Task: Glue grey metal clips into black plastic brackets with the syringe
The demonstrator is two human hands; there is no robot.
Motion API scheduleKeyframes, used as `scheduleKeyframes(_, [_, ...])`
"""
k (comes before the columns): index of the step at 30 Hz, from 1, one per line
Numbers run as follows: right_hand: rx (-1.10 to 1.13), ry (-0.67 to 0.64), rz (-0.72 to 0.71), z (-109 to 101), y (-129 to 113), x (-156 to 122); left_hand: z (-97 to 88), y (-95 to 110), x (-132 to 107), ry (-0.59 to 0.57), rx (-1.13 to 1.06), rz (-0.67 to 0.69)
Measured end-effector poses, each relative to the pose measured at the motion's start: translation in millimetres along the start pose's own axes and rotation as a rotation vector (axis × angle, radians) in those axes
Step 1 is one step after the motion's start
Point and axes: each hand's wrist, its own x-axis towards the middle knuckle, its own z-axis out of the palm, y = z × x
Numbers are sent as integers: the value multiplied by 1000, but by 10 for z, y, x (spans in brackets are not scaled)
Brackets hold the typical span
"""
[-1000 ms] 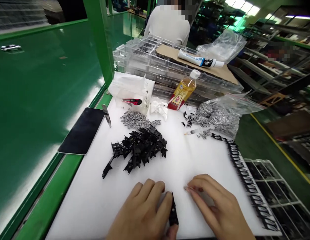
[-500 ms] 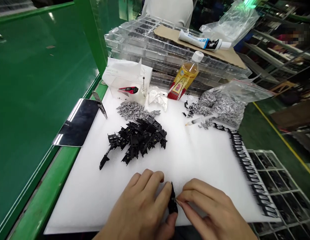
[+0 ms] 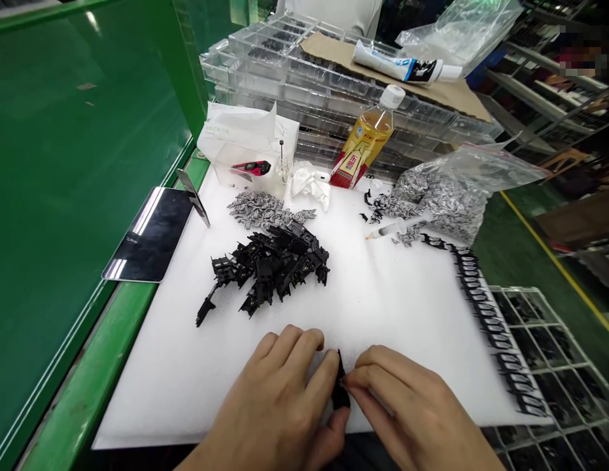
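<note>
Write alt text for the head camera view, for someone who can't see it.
The left hand and right hand pinch a small black plastic part on a white foam sheet. Beyond lie a heap of black plastic parts and a heap of grey parts, with stacked clear plastic trays behind.

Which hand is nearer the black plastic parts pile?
Left: the left hand is below the pile of black plastic parts; the right hand is farther off, to the lower right.

White foam sheet (image 3: pixel 397 307) gives open passage from the left hand (image 3: pixel 279 396) and right hand (image 3: pixel 412 405) to the black plastic pile (image 3: pixel 267 268); a row of black parts (image 3: pixel 495 333) lies before the wire rack (image 3: pixel 539 327).
</note>
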Motion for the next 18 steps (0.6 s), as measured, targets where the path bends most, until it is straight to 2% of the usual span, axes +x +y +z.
scheduleKeyframes(5, [80, -6, 77, 23, -48, -63, -12, -6, -10, -2, -11, 7])
scheduleKeyframes(7, [159, -15, 121, -47, -23, -88, -10, -10, -19, -7, -20, 5])
scheduleKeyframes(9, [252, -5, 191, -169, 100, -56, -5, -15, -29, -8, -21, 7])
scheduleKeyframes(11, [312, 131, 277, -311, 339, 81, -1, -20, -37, -9, -14, 4])
scheduleKeyframes(13, [292, 471, 340, -438, 649, 334, -1, -24, -42, -9, -11, -6])
scheduleKeyframes(14, [279, 557, 354, -491, 804, 492, -3, -26, -43, -8, -12, -11])
scheduleKeyframes(16, [249, 593, 365, -580, 1060, 822, -8, -29, -43, 3, -14, -15])
scheduleKeyframes(18, [223, 563, 350, -646, 1195, 1089, -12, -31, -39, 22, -14, -3])
